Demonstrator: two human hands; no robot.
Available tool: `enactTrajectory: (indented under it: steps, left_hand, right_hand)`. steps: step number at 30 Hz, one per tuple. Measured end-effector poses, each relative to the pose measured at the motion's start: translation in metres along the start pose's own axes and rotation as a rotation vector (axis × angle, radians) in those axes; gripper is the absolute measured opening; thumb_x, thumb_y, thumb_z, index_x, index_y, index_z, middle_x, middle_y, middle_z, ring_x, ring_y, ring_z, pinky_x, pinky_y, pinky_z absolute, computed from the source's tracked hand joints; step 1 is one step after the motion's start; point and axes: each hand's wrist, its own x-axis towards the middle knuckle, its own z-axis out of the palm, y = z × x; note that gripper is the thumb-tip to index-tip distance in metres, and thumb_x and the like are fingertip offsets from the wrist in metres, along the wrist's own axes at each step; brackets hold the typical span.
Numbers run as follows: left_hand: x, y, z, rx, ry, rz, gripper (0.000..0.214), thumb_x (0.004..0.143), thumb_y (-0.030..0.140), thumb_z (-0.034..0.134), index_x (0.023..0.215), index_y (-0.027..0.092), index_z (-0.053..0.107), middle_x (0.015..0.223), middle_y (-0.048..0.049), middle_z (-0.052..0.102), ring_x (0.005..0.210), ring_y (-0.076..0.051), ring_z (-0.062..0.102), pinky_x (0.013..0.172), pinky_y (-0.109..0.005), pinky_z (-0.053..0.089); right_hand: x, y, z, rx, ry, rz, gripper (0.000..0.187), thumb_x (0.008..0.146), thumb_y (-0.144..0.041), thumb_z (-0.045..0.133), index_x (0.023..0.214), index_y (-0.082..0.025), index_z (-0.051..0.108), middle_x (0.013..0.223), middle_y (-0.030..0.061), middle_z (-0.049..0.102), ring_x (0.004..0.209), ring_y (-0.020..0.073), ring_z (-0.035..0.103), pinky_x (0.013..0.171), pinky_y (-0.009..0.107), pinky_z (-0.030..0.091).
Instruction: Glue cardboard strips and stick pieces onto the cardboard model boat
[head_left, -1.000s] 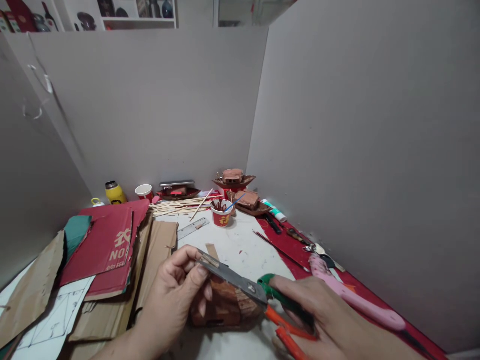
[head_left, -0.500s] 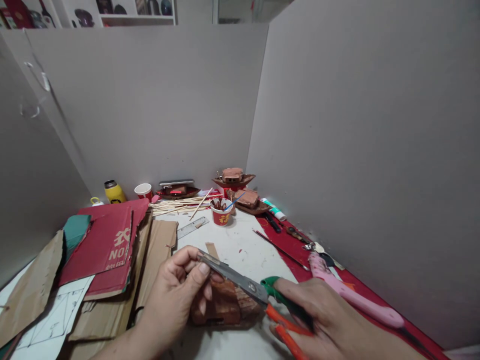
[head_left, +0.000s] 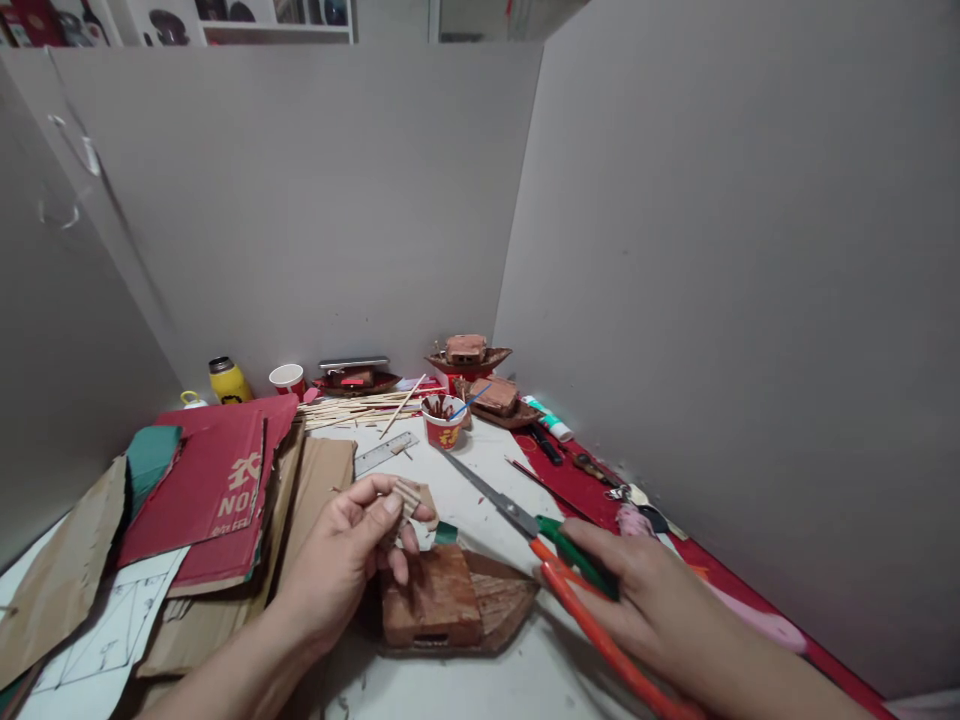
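My left hand (head_left: 360, 530) pinches a small piece of corrugated cardboard (head_left: 407, 497) between thumb and fingers, its ridges showing. In my right hand (head_left: 630, 580) are scissors (head_left: 517, 515) with green and orange handles. Their blades point up and left, apart from the cardboard, and look nearly together. Under my left hand a brown model boat (head_left: 442, 600) with a boxy cabin sits on the white table surface; my fingers hide part of it. Just behind the boat lies a small green scrap (head_left: 445, 533).
Cardboard sheets (head_left: 202, 480) are stacked at left over a drawing (head_left: 112, 620). Behind are a ruler (head_left: 386, 453), thin wooden sticks (head_left: 360, 408), a paper cup (head_left: 442, 430) with a blue-handled tool, and more model boats (head_left: 466, 350). A pink-handled tool (head_left: 765, 622) lies right. Grey partitions (head_left: 337, 200) enclose the table.
The scissors have drawn away from the cardboard, to the right, and their tips now point farther back. My left hand has turned the cardboard slightly. More of the boat shows.
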Motion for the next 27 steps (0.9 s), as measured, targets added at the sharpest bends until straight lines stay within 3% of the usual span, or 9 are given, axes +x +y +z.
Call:
enactTrajectory:
  steps: [7,10,13,18,23,27]
  left_hand:
    - [0.0,0.004,-0.004,0.029,0.061,-0.021,0.022,0.082,0.028,0.071,0.1,0.015,0.069,0.073,-0.0012,0.059,0.064,-0.01,0.056,0.057,-0.019,0.053]
    - [0.0,0.002,-0.005,0.042,0.113,-0.016,0.022,0.079,0.029,0.074,0.096,0.016,0.068,0.078,-0.0011,0.061,0.069,-0.01,0.057,0.062,-0.021,0.053]
    - [-0.001,0.001,-0.005,0.057,0.166,-0.001,0.021,0.077,0.03,0.076,0.09,0.017,0.066,0.079,-0.0004,0.063,0.07,-0.01,0.055,0.067,-0.02,0.05]
    - [-0.006,0.003,-0.001,0.106,0.178,-0.006,0.025,0.077,0.035,0.076,0.087,0.016,0.063,0.074,-0.0003,0.064,0.063,-0.008,0.05,0.059,-0.017,0.041]
    - [-0.003,0.005,-0.001,0.108,0.243,-0.007,0.029,0.069,0.037,0.081,0.083,0.016,0.066,0.068,0.002,0.058,0.058,-0.009,0.048,0.051,-0.018,0.041]
    - [0.008,0.018,-0.019,0.384,0.327,0.104,0.034,0.07,0.04,0.077,0.091,0.014,0.071,0.068,-0.0007,0.063,0.057,-0.011,0.052,0.046,-0.02,0.04]
  right_hand:
    - [-0.001,0.007,0.001,-0.01,0.059,-0.011,0.028,0.093,-0.042,0.048,0.074,-0.022,0.054,0.066,-0.0009,0.064,0.059,0.0151,0.057,0.058,0.024,0.045]
    - [-0.004,0.006,0.001,-0.061,0.049,-0.023,0.025,0.091,-0.04,0.053,0.073,-0.022,0.052,0.065,-0.0026,0.063,0.058,0.0148,0.057,0.065,0.026,0.047]
    - [-0.006,0.002,-0.001,-0.065,0.05,-0.049,0.023,0.089,-0.04,0.055,0.073,-0.023,0.053,0.064,-0.003,0.064,0.054,0.0145,0.056,0.062,0.026,0.047]
    - [-0.008,-0.006,-0.006,-0.062,0.039,-0.053,0.022,0.087,-0.044,0.056,0.075,-0.025,0.054,0.058,-0.0036,0.062,0.047,0.0153,0.052,0.051,0.025,0.043]
    - [-0.003,-0.004,-0.006,-0.062,0.026,-0.032,0.025,0.091,-0.044,0.047,0.077,-0.025,0.055,0.061,-0.0016,0.066,0.049,0.0167,0.057,0.054,0.027,0.045]
    - [0.001,0.004,0.001,-0.082,-0.002,0.037,0.029,0.093,-0.045,0.044,0.086,-0.023,0.062,0.073,0.0031,0.072,0.059,0.0196,0.065,0.052,0.028,0.046]
